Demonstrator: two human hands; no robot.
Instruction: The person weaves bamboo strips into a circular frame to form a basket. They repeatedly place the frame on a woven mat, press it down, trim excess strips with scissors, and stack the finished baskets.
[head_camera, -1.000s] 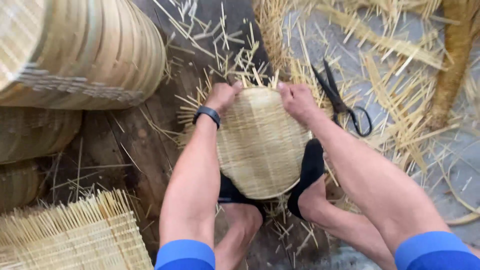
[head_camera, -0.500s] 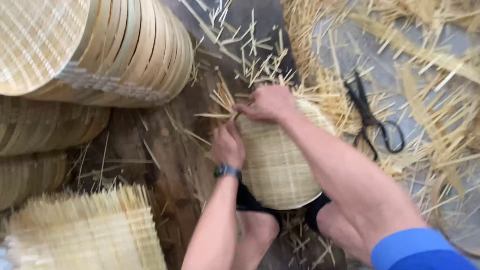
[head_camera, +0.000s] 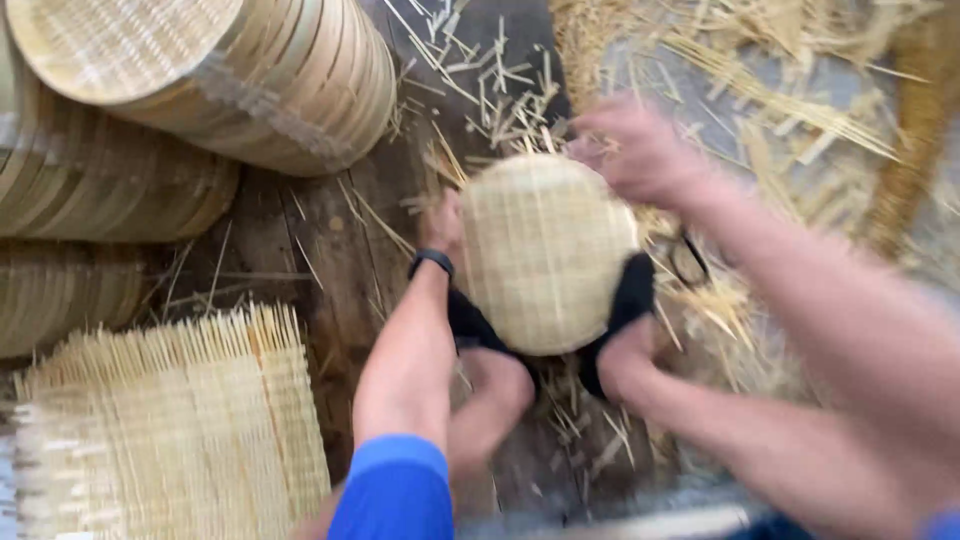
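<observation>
round pale woven bamboo mat (head_camera: 545, 255), flat-faced upward, braced between both feet

I see no packages, labels, signs or screens anywhere around me.
</observation>
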